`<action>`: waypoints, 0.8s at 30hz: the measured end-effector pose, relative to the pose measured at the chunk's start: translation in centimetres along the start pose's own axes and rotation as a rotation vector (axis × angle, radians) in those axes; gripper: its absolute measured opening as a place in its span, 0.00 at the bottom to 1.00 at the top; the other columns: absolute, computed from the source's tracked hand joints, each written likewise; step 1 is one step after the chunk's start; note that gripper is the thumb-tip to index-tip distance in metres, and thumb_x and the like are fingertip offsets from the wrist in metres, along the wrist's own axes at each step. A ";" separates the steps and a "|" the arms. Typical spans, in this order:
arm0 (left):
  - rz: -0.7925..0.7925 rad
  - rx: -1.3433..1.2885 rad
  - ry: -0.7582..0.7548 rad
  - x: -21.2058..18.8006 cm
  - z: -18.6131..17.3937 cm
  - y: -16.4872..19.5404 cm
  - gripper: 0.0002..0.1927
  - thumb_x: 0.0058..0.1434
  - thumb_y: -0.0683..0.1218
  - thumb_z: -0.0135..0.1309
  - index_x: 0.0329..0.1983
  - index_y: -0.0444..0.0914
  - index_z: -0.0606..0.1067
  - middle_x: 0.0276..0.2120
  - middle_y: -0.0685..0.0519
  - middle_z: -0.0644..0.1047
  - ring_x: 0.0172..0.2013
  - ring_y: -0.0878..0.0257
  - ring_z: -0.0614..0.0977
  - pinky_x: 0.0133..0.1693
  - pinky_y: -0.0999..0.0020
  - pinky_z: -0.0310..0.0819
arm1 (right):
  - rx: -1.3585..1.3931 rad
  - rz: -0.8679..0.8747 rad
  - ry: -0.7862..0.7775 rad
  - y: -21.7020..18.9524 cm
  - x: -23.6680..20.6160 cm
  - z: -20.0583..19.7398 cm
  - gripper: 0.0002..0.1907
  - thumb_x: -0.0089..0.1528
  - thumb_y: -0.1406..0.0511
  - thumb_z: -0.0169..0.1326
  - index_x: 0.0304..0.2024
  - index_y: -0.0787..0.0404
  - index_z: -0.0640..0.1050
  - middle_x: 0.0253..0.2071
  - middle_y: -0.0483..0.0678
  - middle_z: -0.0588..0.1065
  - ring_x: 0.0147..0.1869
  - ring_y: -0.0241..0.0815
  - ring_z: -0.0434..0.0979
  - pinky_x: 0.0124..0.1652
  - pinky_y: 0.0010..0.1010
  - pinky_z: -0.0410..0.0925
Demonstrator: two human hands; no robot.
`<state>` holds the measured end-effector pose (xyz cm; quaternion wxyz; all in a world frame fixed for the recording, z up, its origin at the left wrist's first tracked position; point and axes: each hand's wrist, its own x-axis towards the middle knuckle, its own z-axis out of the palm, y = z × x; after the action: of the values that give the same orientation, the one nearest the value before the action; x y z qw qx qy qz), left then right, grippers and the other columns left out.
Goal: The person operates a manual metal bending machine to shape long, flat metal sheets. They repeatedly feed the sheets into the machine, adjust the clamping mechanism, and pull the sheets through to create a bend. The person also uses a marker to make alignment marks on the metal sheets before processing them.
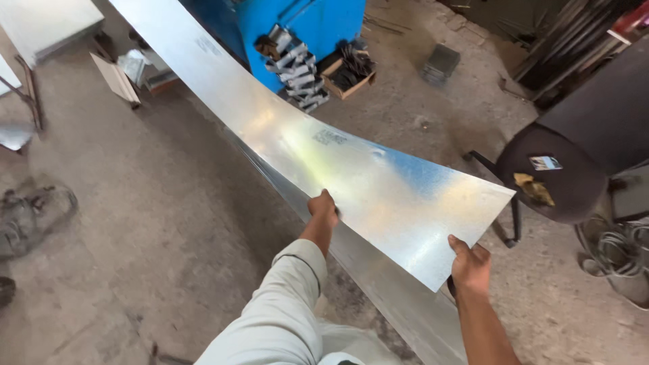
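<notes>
Left hand (324,209) gripping left edge of long galvanised metal sheet (378,189), right hand (470,265) clamped on near corner, small grey printed marking mid-sheet, open cardboard box (348,74) beside blue machine (304,27).

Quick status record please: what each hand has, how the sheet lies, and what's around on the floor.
left hand: grips the long left edge of the metal sheet
right hand: grips the sheet's near corner
sheet: long, shiny, bowed, lifted at the near end, running away up-left
under it: second sheet lying lower
right side: dark round stool
far end: blue machine, box of parts
floor: bare concrete, dusty
</notes>
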<state>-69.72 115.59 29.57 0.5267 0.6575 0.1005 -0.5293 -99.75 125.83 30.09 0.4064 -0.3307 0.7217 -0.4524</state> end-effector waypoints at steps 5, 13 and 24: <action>-0.095 -0.113 0.009 -2.9 2.8 -12.1 0.16 0.70 0.48 0.54 0.44 0.27 0.71 0.33 0.49 0.73 0.27 0.62 0.69 0.25 0.60 0.64 | -0.278 -0.007 0.004 2.3 2.2 -10.3 0.19 0.64 0.61 0.59 0.38 0.76 0.79 0.35 0.60 0.78 0.38 0.49 0.73 0.45 0.42 0.66; -0.352 -0.049 0.096 -4.6 8.6 -33.6 0.14 0.68 0.47 0.56 0.45 0.29 0.71 0.34 0.45 0.73 0.28 0.57 0.71 0.27 0.58 0.64 | -0.472 0.140 0.080 13.4 8.2 -24.2 0.19 0.60 0.60 0.61 0.45 0.70 0.81 0.42 0.59 0.82 0.44 0.51 0.79 0.50 0.44 0.67; -0.223 0.278 0.191 -11.1 12.7 -51.1 0.21 0.68 0.51 0.58 0.46 0.25 0.74 0.38 0.40 0.79 0.32 0.53 0.80 0.33 0.57 0.73 | -0.509 0.384 0.095 24.7 11.2 -45.0 0.24 0.65 0.59 0.63 0.34 0.77 0.74 0.30 0.61 0.68 0.33 0.53 0.66 0.38 0.49 0.64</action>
<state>-117.17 131.85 9.94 0.3570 0.7561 0.1481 -0.5282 -147.33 142.82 15.85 0.3543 -0.2582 0.8790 -0.1874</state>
